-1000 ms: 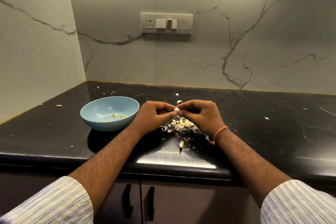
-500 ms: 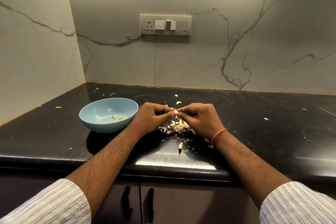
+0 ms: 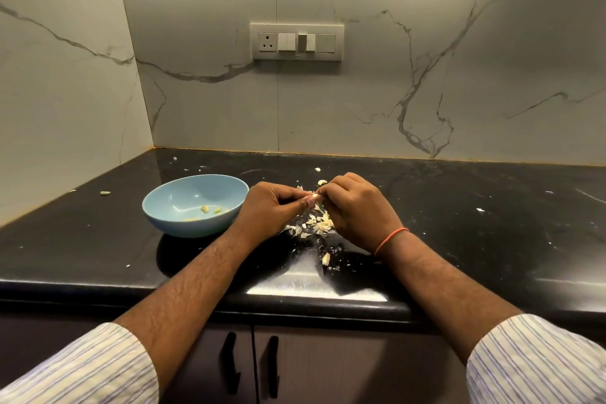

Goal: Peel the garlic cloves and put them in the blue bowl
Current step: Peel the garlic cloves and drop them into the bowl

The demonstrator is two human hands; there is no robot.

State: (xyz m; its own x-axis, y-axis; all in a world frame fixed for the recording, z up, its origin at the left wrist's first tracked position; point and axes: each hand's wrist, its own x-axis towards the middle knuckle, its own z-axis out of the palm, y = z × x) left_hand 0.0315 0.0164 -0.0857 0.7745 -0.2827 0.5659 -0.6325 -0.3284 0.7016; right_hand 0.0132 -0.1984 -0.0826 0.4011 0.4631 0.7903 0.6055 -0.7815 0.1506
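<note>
Black glossy table in a corner of grey marbled wall; switch plate on the back wall at 12 o'clock, no legible writing or brand on it or anywhere else. Both hands meet over the table centre: left hand and right hand, fingers curled, together pinching one small clove between the fingertips. The clove is mostly hidden; whether skin remains on it cannot be told. Compared with half a second and one second back, hands and clove sit in almost the same place and grip, with only small finger shifts; the view has drifted slightly. Judgement: peeling of this clove is in progress, not finished, and no transfer has begun. Bowl at 9 o'clock of the hands, just beside the left wrist, holds a few pale peeled pieces, same count as before as far as I can see. Skins piled directly below the hands at 6 o'clock; one loose piece nearer the table edge; another clove at 12 o'clock just behind the right hand; a stray one far at 9 o'clock. Orange band on right wrist.
</note>
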